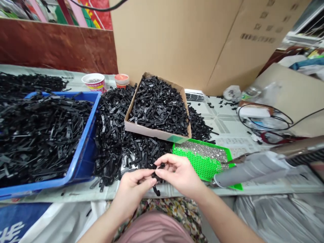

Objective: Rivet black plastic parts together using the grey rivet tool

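My left hand [135, 189] and my right hand [178, 173] meet over the table's front edge, thumbs and fingertips pinched together. Between them is a small black plastic part [157, 192], its hooked lower end hanging below the fingers; the rest is covered by them. Whether a screw is also pinched there is too small to tell. Just beyond the hands spreads a pile of black plastic parts [111, 135]. A shallow cardboard box [158, 133] filled with similar parts stands on that pile. To the right of my right hand lies a green perforated tray [196, 162] with many small metal screws [202, 150].
At left stands a blue bin [84, 141] heaped with black parts. A grey electric screwdriver [243, 172] lies across the green tray's right end. Behind are a white tub [93, 81] and a red-lidded jar [122, 80]. Cables [265, 125] and plastic bags lie at right.
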`<control>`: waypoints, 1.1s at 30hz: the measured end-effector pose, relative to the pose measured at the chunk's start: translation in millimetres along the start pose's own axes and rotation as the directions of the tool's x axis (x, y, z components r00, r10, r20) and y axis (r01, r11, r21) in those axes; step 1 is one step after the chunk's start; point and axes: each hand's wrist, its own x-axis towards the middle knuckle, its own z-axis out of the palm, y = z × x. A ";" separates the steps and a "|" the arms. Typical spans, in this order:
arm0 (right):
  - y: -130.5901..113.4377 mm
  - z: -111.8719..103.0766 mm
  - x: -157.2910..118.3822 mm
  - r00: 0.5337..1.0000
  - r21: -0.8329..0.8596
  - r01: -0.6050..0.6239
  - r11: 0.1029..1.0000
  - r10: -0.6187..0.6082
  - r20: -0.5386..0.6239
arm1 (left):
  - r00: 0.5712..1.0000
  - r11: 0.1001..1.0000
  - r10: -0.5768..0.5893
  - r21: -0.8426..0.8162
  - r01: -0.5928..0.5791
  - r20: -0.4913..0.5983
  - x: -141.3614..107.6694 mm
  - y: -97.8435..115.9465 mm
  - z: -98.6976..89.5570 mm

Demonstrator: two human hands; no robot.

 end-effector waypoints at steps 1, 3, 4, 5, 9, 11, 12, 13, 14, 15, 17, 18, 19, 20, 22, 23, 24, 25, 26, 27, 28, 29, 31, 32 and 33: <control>-0.5 0.2 -1.0 1.000 -0.014 0.026 1.000 -0.026 -0.002 | 1.000 1.000 0.009 0.007 -0.009 -0.001 0.6 0.0 -1.1; -1.2 -2.1 -3.2 0.997 -0.054 0.081 0.995 -0.080 0.021 | 1.000 1.000 0.017 0.007 -0.017 -0.001 1.5 -0.5 -2.5; -2.2 -5.1 -3.8 0.994 -0.077 0.098 0.992 -0.094 0.055 | 1.000 1.000 0.019 0.006 -0.019 0.000 1.9 -1.0 -2.8; -4.4 -9.4 -3.3 0.990 -0.100 0.110 0.989 -0.100 0.096 | 1.000 1.000 0.022 0.005 -0.022 -0.001 2.2 -1.4 -2.6; -25.2 -32.2 19.7 0.947 -0.281 0.288 0.916 -0.316 -0.062 | 0.999 1.000 0.025 -0.005 -0.026 -0.044 2.9 -4.0 4.0; -37.9 -38.7 47.1 0.771 -0.540 0.368 0.757 -0.573 -0.278 | 0.998 0.999 0.023 -0.027 -0.025 -0.057 3.3 -4.7 10.6; -43.2 -39.4 63.5 0.729 -0.661 0.348 0.665 -0.635 -0.255 | 0.998 0.999 0.025 -0.044 -0.027 -0.055 3.7 -4.6 14.1; -47.5 -38.5 80.6 0.740 -0.764 0.282 0.581 -0.638 -0.211 | 0.998 0.997 0.026 -0.065 -0.029 -0.052 4.2 -4.0 17.3; -50.7 -36.4 97.1 0.779 -0.843 0.177 0.509 -0.595 -0.195 | 0.999 0.995 0.021 -0.091 -0.026 -0.050 5.0 -2.9 20.1; -53.1 -33.9 112.1 0.823 -0.887 0.096 0.453 -0.537 -0.185 | 0.999 0.992 0.007 -0.122 -0.013 -0.050 5.9 -1.2 22.2; -56.3 -29.9 133.6 0.855 -0.908 0.045 0.416 -0.486 -0.180 | 0.998 0.982 -0.041 -0.186 0.031 -0.049 8.4 3.6 24.4; -57.5 -29.2 138.8 0.864 -0.910 0.047 0.411 -0.475 -0.170 | 0.996 0.974 -0.067 -0.219 0.055 -0.051 9.9 6.3 24.7; -58.5 -29.7 140.0 0.863 -0.909 0.066 0.411 -0.480 -0.154 | 0.995 0.966 -0.088 -0.249 0.072 -0.053 11.4 8.9 24.6; -59.5 -31.2 137.0 0.856 -0.906 0.095 0.412 -0.499 -0.137 | 0.993 0.957 -0.104 -0.277 0.084 -0.059 13.0 11.1 24.3; -60.0 -35.6 119.9 0.816 -0.865 0.200 0.460 -0.567 -0.113 | 0.989 0.936 -0.125 -0.339 0.093 -0.073 15.9 13.8 23.9; -59.1 -37.8 107.0 0.798 -0.815 0.268 0.514 -0.593 -0.111 | 0.988 0.923 -0.133 -0.372 0.094 -0.079 17.1 14.4 24.0; -57.0 -39.4 92.1 0.798 -0.733 0.338 0.590 -0.593 -0.110 | 0.987 0.910 -0.140 -0.402 0.096 -0.080 18.0 14.7 24.4; -53.7 -40.4 76.2 0.838 -0.618 0.375 0.691 -0.538 -0.093 | 0.986 0.899 -0.144 -0.428 0.098 -0.078 18.5 14.8 24.9; -49.3 -40.6 60.3 0.898 -0.490 0.357 0.795 -0.437 -0.056 | 0.987 0.890 -0.144 -0.445 0.099 -0.068 18.8 14.9 25.7; -44.1 -40.5 45.3 0.948 -0.358 0.297 0.886 -0.318 0.000 | 0.989 0.886 -0.139 -0.453 0.101 -0.052 18.7 15.2 26.6; -38.6 -40.2 31.8 0.973 -0.245 0.231 0.941 -0.230 0.033 | 0.990 0.885 -0.133 -0.454 0.103 -0.036 18.4 15.7 27.7; -33.5 -40.1 20.5 0.985 -0.179 0.172 0.969 -0.165 0.052 | 0.992 0.887 -0.128 -0.450 0.104 -0.024 18.0 16.5 28.9; -26.7 -42.2 4.3 0.992 -0.146 0.115 0.983 -0.107 0.062 | 0.992 0.892 -0.121 -0.440 0.102 -0.017 17.0 18.4 31.4; -25.8 -44.6 -0.9 0.993 -0.174 0.114 0.978 -0.106 0.057 | 0.992 0.896 -0.123 -0.432 0.101 -0.023 16.5 19.2 32.6; -26.3 -47.8 -4.6 0.992 -0.214 0.127 0.969 -0.117 0.055 | 0.991 0.898 -0.128 -0.427 0.101 -0.034 15.9 19.9 33.6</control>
